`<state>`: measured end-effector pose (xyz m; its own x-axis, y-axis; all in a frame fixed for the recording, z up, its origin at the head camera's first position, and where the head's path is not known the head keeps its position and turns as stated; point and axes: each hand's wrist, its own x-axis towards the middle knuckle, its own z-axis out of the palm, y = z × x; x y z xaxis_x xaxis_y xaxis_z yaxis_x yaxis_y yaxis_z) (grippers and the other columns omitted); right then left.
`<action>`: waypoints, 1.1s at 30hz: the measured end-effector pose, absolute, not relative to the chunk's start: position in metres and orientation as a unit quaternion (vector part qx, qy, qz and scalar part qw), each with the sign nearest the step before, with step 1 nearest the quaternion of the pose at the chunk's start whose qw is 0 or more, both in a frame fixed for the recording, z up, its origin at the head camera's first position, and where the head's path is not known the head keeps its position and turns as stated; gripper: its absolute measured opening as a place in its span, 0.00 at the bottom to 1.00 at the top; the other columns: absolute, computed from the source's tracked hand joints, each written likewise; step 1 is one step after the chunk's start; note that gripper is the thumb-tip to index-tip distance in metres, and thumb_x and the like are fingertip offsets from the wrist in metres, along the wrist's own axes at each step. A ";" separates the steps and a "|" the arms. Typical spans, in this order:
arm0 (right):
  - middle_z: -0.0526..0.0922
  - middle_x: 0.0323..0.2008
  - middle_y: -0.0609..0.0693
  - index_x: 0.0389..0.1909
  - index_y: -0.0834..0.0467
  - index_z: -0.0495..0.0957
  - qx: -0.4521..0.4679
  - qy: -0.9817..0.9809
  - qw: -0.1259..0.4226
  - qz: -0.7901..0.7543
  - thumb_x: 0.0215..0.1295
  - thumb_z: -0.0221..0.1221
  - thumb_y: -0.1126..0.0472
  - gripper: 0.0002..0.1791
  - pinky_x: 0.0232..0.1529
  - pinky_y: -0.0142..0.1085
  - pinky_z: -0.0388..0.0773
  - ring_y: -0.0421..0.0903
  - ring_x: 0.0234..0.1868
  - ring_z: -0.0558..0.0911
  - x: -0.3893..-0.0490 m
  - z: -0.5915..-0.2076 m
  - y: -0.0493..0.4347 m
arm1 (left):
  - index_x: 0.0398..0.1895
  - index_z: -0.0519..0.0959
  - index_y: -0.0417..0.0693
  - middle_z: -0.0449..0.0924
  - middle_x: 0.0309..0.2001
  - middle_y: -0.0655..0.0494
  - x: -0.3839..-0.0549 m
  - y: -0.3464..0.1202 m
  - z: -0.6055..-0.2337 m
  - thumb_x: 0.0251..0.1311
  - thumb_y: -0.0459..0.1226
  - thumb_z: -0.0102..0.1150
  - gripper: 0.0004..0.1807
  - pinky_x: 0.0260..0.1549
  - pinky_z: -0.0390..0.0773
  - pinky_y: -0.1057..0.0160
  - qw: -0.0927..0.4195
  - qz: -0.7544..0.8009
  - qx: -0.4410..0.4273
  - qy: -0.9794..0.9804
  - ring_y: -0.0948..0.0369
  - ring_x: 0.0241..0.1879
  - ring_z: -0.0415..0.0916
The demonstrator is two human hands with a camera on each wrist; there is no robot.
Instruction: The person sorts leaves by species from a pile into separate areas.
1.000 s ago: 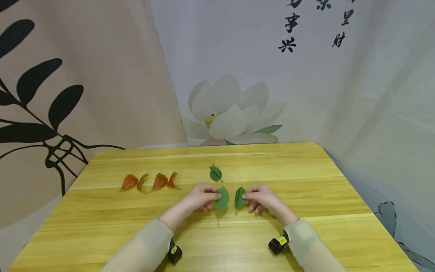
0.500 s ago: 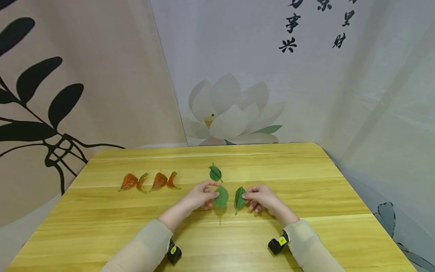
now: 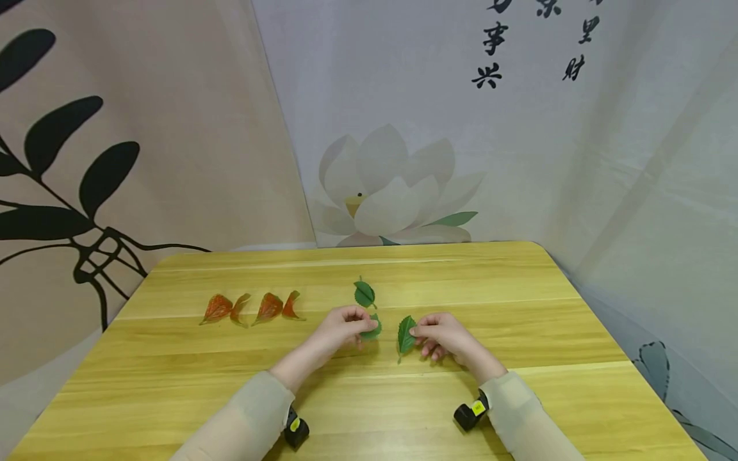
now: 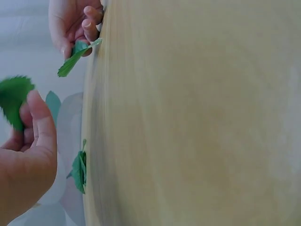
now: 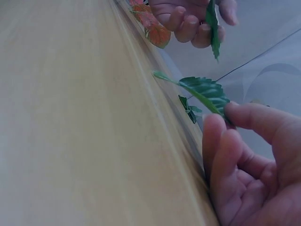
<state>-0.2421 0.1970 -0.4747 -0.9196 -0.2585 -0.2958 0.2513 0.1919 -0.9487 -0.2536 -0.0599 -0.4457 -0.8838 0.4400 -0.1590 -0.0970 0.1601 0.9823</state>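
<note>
Now left grip (image 3: 344, 326) pinches a newly tilted leaf (image 3: 373, 332); right grip (image 3: 446, 335) holds another leaf (image 3: 406, 335).

Table (image 3: 403, 416): wood or wood-look top, visible grain, smooth, low sheen.
Right leaf (image 5: 205, 92): thin, ribbed by veins, faintly glossy; natural or artificial, cannot tell.
Left leaf (image 3: 373, 331): thin; paler and more matt in the head view.
Far leaf (image 3: 364, 294): surface mostly matt, fine texture too small to judge.
Orange leaves (image 3: 217, 308): dry and papery by look, veined, uneven.
Backdrop (image 3: 576, 160): printed cloth, matt, softly creased.
Sleeves (image 3: 248, 410): matt cloth.
Wrist cameras (image 3: 296, 431): black, apparently hard plastic.
</note>
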 end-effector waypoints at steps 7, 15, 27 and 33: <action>0.81 0.28 0.55 0.38 0.66 0.77 0.001 0.747 0.202 -0.633 0.63 0.62 0.61 0.11 0.16 0.29 0.74 0.41 0.18 0.78 -0.242 -0.473 0.196 | 0.37 0.67 0.41 0.70 0.35 0.50 -0.252 -0.059 -0.447 0.55 0.33 0.69 0.18 0.30 0.77 0.61 0.221 0.617 0.133 0.743 0.57 0.26 0.75; 0.81 0.29 0.55 0.39 0.67 0.77 0.002 0.747 0.201 -0.634 0.62 0.62 0.62 0.11 0.16 0.30 0.74 0.42 0.18 0.79 -0.241 -0.473 0.196 | 0.66 0.65 0.37 0.70 0.42 0.40 -0.253 -0.058 -0.450 0.60 0.26 0.59 0.30 0.25 0.78 0.67 0.225 0.637 0.119 0.727 0.58 0.28 0.77; 0.80 0.28 0.54 0.39 0.67 0.77 -0.001 0.745 0.201 -0.636 0.63 0.62 0.62 0.12 0.16 0.29 0.74 0.41 0.18 0.79 -0.242 -0.473 0.196 | 0.57 0.75 0.31 0.81 0.39 0.42 -0.250 -0.057 -0.451 0.69 0.31 0.51 0.17 0.27 0.75 0.67 0.257 0.618 0.136 0.730 0.63 0.26 0.74; 0.80 0.28 0.54 0.38 0.67 0.77 0.000 0.743 0.200 -0.639 0.63 0.62 0.61 0.11 0.16 0.29 0.74 0.41 0.18 0.78 -0.241 -0.473 0.197 | 0.65 0.71 0.42 0.66 0.22 0.58 -0.249 -0.054 -0.449 0.73 0.34 0.44 0.20 0.20 0.61 0.68 0.271 0.589 0.134 0.749 0.65 0.16 0.55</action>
